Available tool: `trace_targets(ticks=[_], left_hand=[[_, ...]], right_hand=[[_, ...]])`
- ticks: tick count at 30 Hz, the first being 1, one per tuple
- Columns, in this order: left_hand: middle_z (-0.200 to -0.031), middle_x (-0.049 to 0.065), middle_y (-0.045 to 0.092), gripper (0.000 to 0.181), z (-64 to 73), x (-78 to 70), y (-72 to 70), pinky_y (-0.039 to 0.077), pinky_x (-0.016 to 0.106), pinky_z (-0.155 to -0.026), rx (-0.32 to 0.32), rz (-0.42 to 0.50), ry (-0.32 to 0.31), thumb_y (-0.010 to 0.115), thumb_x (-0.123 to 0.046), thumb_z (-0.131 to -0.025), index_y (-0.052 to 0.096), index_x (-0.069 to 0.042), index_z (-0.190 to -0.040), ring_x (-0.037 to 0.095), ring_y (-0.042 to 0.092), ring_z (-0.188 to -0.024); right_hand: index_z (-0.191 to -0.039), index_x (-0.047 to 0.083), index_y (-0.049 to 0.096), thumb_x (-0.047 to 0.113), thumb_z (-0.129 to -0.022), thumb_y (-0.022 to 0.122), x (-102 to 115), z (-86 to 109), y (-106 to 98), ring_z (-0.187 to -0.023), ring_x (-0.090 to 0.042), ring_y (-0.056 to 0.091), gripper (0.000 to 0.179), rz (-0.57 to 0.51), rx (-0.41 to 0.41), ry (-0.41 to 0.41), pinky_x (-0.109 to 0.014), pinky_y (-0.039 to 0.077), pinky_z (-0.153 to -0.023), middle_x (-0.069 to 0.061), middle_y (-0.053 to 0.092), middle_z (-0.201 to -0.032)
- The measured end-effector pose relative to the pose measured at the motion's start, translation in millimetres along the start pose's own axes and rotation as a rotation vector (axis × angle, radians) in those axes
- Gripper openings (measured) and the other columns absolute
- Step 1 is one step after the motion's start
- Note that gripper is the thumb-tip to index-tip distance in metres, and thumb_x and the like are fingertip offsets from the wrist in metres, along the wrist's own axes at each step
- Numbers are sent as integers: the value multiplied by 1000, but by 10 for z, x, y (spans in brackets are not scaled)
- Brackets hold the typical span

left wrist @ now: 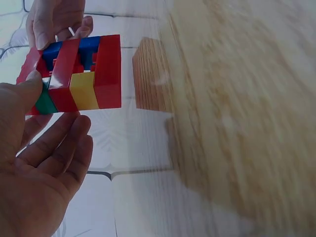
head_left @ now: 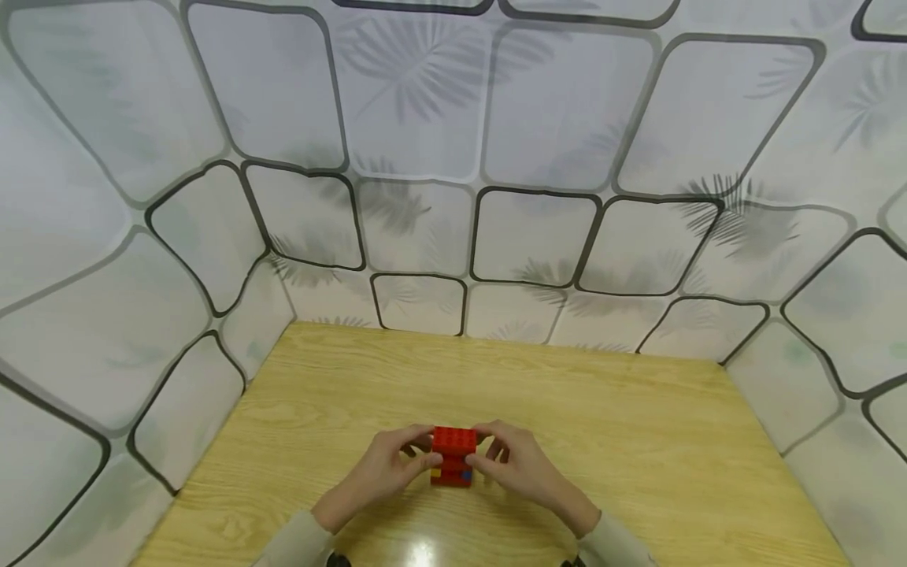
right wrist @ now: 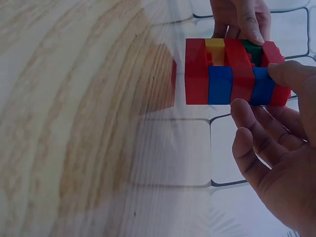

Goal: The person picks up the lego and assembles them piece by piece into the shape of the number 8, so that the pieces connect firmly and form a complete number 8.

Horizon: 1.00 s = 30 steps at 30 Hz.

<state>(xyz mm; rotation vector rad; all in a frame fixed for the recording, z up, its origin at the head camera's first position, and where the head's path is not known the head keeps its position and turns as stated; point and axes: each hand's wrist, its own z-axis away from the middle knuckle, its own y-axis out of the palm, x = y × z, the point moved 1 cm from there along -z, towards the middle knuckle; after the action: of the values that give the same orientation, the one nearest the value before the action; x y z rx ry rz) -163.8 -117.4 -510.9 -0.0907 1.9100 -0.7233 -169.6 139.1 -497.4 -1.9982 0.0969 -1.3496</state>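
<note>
A stack of toy building bricks (head_left: 453,441) is held upright between both hands at the near middle of the table, its base seemingly just above the surface. Red layers alternate with smaller pieces: a yellow brick (left wrist: 84,91) and a green brick (left wrist: 45,101) on the left side, blue bricks (right wrist: 220,85) on the right. My left hand (head_left: 383,465) pinches the upper left end, thumb in front and fingers behind. Opposite it, my right hand (head_left: 520,466) pinches the upper right end the same way. Studs show on the red top.
The wooden table (head_left: 567,402) has a glossy top that mirrors the stack. A patterned white cloth wall (head_left: 418,228) stands along the back and both sides.
</note>
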Motion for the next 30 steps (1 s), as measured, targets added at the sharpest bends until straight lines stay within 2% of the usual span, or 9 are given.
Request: trace_targets(ticks=[5,9,16,19,25,30], left_hand=[[-106,1,74,51,-84,-2,51,56,26,-77,-13,2,-49,65,-40,-95,62,-7,-134,11,68,-90],[-104,1,74,55,-177,0,96,56,24,-75,-39,4,-93,63,-44,-95,61,-6,-135,10,67,-85],[-102,1,75,54,-348,-32,137,56,24,-68,-83,26,-158,64,-48,-94,62,-12,-134,9,68,-81],[-101,2,75,53,-416,-36,149,56,25,-67,-87,40,-181,64,-46,-95,61,-11,-135,10,68,-82],[-97,0,74,52,-559,-9,185,56,25,-69,-105,59,-212,65,-45,-95,62,-11,-134,12,67,-82],[-91,-1,73,51,-643,13,216,55,25,-66,-116,75,-205,64,-41,-96,58,-13,-138,22,69,-80]], right_hand=[[-129,14,64,39,-94,68,-32,-32,-58,-74,-8,63,43,-10,-28,44,-26,54,-62,2,69,-113],[-130,13,63,37,-94,69,-81,-61,-108,-74,-10,63,43,-33,-47,61,-26,54,-60,0,69,-111],[-133,11,60,34,-95,68,-169,-136,-198,-73,-29,66,45,-120,-70,115,-29,54,-56,-6,67,-110],[-135,7,59,30,-97,67,-200,-177,-225,-76,-33,67,45,-140,-85,145,-31,55,-58,-10,67,-112],[-139,2,53,25,-100,62,-190,-261,-281,-83,-37,66,46,-139,-109,209,-47,57,-64,-15,66,-115],[-140,-1,51,19,-101,60,-16,-293,-371,-88,-43,65,45,-172,-105,206,-53,56,-70,-19,67,-114]])
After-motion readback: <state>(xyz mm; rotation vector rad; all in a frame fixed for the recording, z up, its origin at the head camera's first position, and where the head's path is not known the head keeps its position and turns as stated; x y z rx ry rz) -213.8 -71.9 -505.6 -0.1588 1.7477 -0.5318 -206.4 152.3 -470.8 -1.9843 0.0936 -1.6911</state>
